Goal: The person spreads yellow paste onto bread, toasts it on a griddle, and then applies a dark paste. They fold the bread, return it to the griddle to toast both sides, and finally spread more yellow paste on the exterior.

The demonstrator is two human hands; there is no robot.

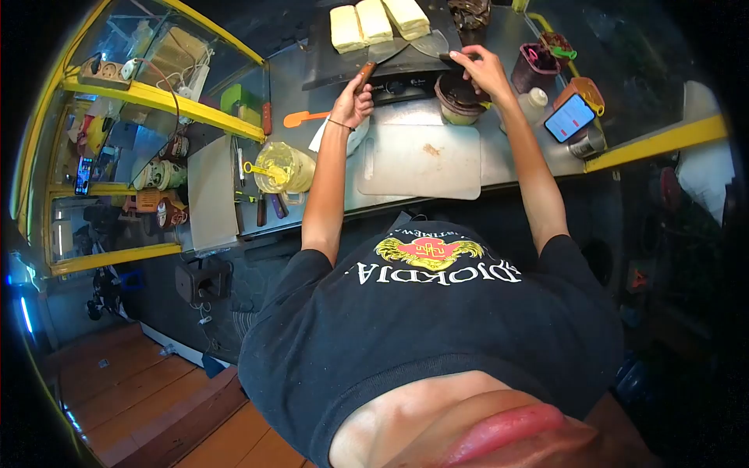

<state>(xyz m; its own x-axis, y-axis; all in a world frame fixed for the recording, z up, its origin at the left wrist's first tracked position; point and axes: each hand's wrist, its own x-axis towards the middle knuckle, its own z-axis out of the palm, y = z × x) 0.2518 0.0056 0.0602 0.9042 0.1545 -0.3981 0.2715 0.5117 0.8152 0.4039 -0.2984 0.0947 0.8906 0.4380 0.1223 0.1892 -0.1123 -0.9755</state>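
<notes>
My left hand (355, 104) is closed around the wooden handle of a spatula (365, 75), whose metal blade (388, 51) points to the griddle. In my right hand (485, 72) is the dark handle of a second spatula (450, 56). Its wide blade (428, 44) lies near the first one, close to the front of the bread. Three pale bread pieces (374, 22) sit side by side on the black griddle (331, 66), beyond both blades. Below my right hand stands a tub with dark contents (460, 97).
A white cutting board (421, 160) lies in front of me. To its left are a tub of yellow spread (285, 168) and an orange spatula (304, 118). At right stand a phone (569, 117), a can (587, 143) and a dark red tub (534, 69). Yellow-framed glass shelves (164, 97) border the left.
</notes>
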